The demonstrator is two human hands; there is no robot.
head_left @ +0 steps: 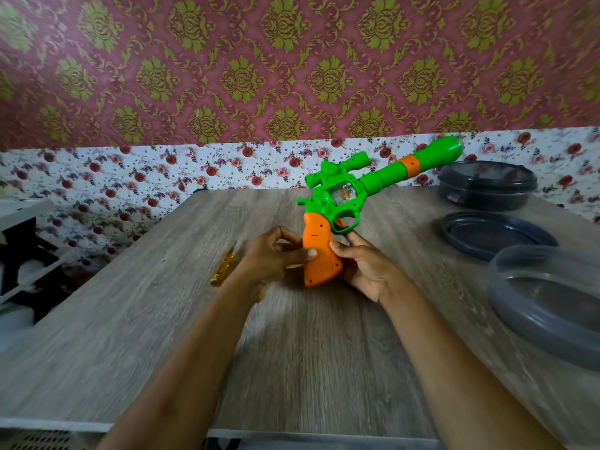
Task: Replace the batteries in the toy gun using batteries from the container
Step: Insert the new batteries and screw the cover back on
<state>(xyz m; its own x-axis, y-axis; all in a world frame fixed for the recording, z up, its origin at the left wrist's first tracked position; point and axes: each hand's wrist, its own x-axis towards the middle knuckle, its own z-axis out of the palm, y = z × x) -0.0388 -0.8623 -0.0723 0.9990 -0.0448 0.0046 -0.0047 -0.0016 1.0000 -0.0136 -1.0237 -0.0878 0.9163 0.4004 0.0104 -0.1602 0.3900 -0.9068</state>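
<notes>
A green toy gun (344, 196) with an orange grip and an orange band on its barrel is held above the wooden table (292, 352), barrel pointing up and to the right. My left hand (276, 254) grips the orange grip from the left, thumb pressed on its side. My right hand (367, 267) holds the grip from the right and underneath, with one finger up at the trigger guard. A dark round container (487, 186) stands at the back right with its lid on; its contents are hidden.
A yellow screwdriver (222, 266) lies on the table just left of my left hand. A dark round lid (496, 235) lies right of the gun, and a larger grey round container (548, 303) sits at the right edge. Shelving stands off the table's left side.
</notes>
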